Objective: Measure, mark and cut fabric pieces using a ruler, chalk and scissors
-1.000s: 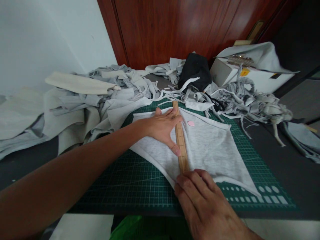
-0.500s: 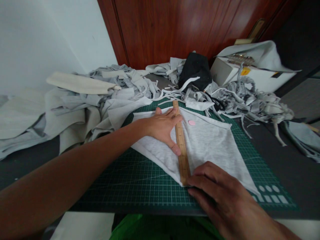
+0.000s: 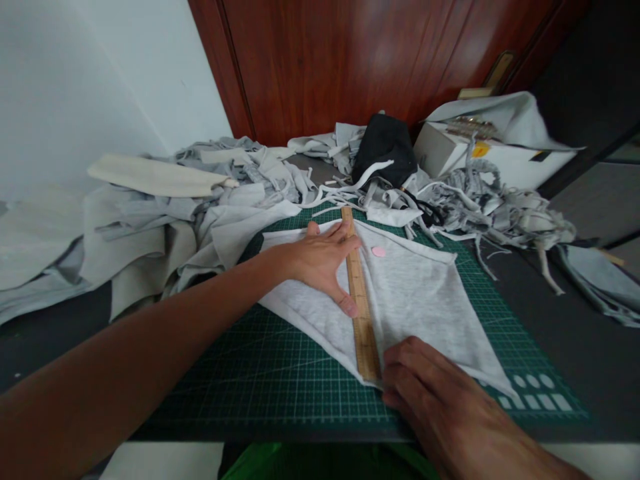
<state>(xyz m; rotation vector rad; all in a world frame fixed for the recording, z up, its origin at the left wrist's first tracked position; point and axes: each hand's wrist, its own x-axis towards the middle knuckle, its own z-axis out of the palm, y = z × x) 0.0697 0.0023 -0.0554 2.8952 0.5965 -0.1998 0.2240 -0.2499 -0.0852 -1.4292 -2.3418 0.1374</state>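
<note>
A light grey piece of knit fabric (image 3: 415,300) lies on a green cutting mat (image 3: 280,373), its edges slightly curled. Lengthwise across it rests a wooden ruler (image 3: 361,303), and a fold runs just right of the ruler. My left hand (image 3: 325,263) is spread flat, pressing the ruler and the fabric, thumb and fingertips on the wood. Beside the ruler's near end, my right hand (image 3: 430,387) has its fingers curled together at the fabric's near edge, apparently pinching it; the fingertips are partly hidden. A small pink oval piece (image 3: 379,251), like tailor's chalk, sits on the fabric.
Heaps of grey and cream fabric scraps (image 3: 200,200) cover the left and back of the dark table. Behind the mat are a black cloth bundle (image 3: 385,150), tangled fabric strips (image 3: 515,207) and a white box (image 3: 530,163). A wooden door (image 3: 340,60) stands behind.
My right hand's fingers have drawn closer together and shifted slightly right, away from the ruler's end. My left hand stays on the ruler. The whole view has tilted a little.
</note>
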